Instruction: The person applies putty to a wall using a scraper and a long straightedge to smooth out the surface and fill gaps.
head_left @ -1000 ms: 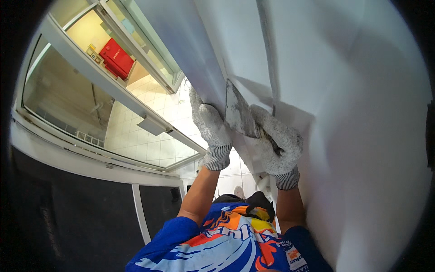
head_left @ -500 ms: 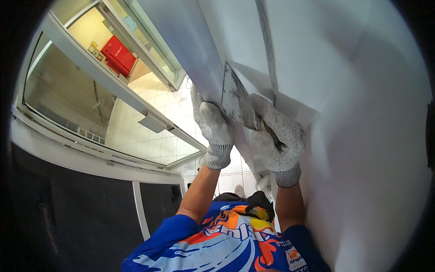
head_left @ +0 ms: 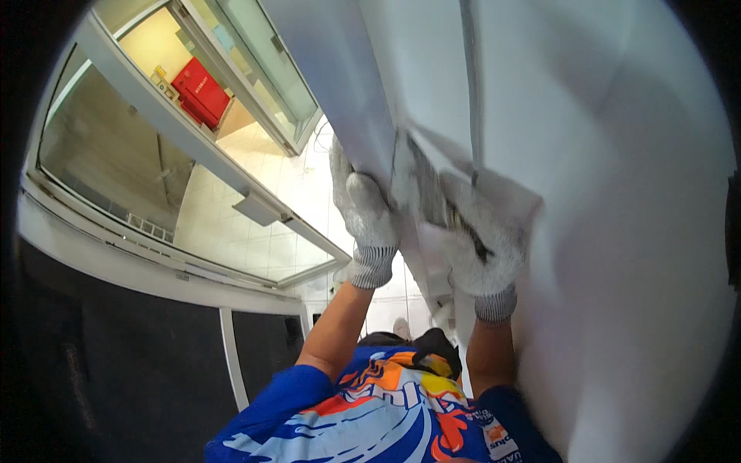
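My left hand is in a grey knit glove, gripping the edge of a pale grey-blue vertical strip, thumb on its near face. My right hand, gloved the same way, is closed round the handle of a putty knife. The knife's wide, smeared blade is blurred and lies against the corner between the strip and the white surface, just right of my left hand. A narrow dark groove runs down that surface above my right hand.
At the left are glazed doors in metal frames, with dark lower panels. Beyond them stand a red cabinet against a yellow wall and a pale tiled floor. My shoe shows below my hands.
My right hand and the putty knife rose a little, then shifted right, the blade tip dropping back slightly and blurring. My left hand stays on the strip, shifted slightly up and right.
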### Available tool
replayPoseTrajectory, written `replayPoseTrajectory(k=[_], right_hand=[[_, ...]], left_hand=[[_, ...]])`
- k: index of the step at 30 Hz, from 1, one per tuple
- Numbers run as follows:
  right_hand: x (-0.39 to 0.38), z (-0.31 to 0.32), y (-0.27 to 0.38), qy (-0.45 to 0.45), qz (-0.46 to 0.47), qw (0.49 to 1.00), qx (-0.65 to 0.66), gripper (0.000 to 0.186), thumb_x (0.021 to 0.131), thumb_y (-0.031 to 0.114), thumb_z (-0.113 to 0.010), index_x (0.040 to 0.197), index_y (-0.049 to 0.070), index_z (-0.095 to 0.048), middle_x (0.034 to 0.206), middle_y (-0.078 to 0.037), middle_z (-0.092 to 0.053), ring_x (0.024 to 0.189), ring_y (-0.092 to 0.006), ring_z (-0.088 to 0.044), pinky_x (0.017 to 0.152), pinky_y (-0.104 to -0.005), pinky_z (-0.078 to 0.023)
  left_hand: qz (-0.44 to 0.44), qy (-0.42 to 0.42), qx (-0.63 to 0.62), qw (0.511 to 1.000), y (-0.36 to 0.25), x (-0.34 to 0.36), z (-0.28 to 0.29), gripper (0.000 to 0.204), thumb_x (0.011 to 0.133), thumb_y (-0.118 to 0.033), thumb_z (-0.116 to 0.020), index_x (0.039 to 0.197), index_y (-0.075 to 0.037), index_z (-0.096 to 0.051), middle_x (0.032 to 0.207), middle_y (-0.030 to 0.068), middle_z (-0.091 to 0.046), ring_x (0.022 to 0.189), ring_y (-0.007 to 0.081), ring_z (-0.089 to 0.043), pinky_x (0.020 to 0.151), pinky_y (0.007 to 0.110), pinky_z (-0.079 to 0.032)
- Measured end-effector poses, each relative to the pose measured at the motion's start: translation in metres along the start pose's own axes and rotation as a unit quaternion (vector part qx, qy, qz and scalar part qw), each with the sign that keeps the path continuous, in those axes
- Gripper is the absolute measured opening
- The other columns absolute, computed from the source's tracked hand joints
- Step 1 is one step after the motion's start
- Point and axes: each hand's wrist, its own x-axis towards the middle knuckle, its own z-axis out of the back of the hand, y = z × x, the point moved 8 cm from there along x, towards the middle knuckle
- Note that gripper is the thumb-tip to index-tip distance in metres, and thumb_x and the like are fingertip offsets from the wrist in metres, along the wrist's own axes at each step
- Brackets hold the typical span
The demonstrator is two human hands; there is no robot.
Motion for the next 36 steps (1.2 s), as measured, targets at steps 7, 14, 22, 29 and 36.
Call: replayPoseTrajectory(k=[7,14,22,29,36], right_hand=[[-0.009,0.001,-0.002,0.014,-0.003,1.000,-0.004,0.051,0.070,0.015,-0.080,0.116,-0.001,-0.066,0.100,-0.014,-0.072,0.082,-0.0235,-0.072,0.072,-0.0303,-0.056],[-0.002,-0.004,-0.002,0.008,-0.038,0.997,0.062,0.046,0.073,0.013,-0.079,0.115,-0.002,-0.066,0.107,-0.016,-0.070,0.086,-0.0234,-0.071,0.076,-0.0318,-0.056],[-0.002,0.000,0.000,0.025,-0.031,0.999,0.028,0.047,0.075,0.013,-0.079,0.118,-0.001,-0.065,0.107,-0.018,-0.069,0.088,-0.0248,-0.071,0.077,-0.0322,-0.056],[-0.006,-0.007,0.001,0.006,-0.046,0.998,0.037,0.046,0.075,0.013,-0.079,0.117,-0.001,-0.065,0.106,-0.017,-0.070,0.088,-0.0250,-0.071,0.076,-0.0321,-0.056],[-0.009,-0.007,-0.011,-0.003,-0.008,0.999,0.053,0.046,0.076,0.013,-0.078,0.116,-0.003,-0.065,0.106,-0.017,-0.070,0.089,-0.0245,-0.071,0.076,-0.0318,-0.056]], left_hand=[[-0.035,-0.092,0.161,0.982,0.032,-0.012,0.023,0.070,0.096,-0.048,-0.043,0.142,0.003,-0.028,0.133,0.0229,-0.040,0.125,0.0347,-0.042,0.104,0.045,-0.035],[-0.062,-0.091,0.393,0.913,0.030,-0.020,0.037,0.075,0.094,-0.053,-0.044,0.143,0.001,-0.028,0.135,0.0210,-0.039,0.127,0.0356,-0.040,0.109,0.047,-0.030],[-0.134,-0.060,0.246,0.958,-0.003,-0.005,0.024,0.077,0.096,-0.056,-0.039,0.143,0.004,-0.028,0.141,0.0214,-0.038,0.132,0.0309,-0.038,0.110,0.043,-0.030],[-0.075,-0.048,0.088,0.992,-0.043,0.007,-0.004,0.083,0.097,-0.063,-0.026,0.141,0.008,-0.033,0.132,0.0217,-0.046,0.125,0.0275,-0.044,0.107,0.041,-0.034],[-0.075,-0.028,0.063,0.995,-0.060,0.017,-0.016,0.084,0.097,-0.063,-0.029,0.142,0.008,-0.030,0.137,0.0233,-0.042,0.130,0.0299,-0.040,0.110,0.041,-0.031]])
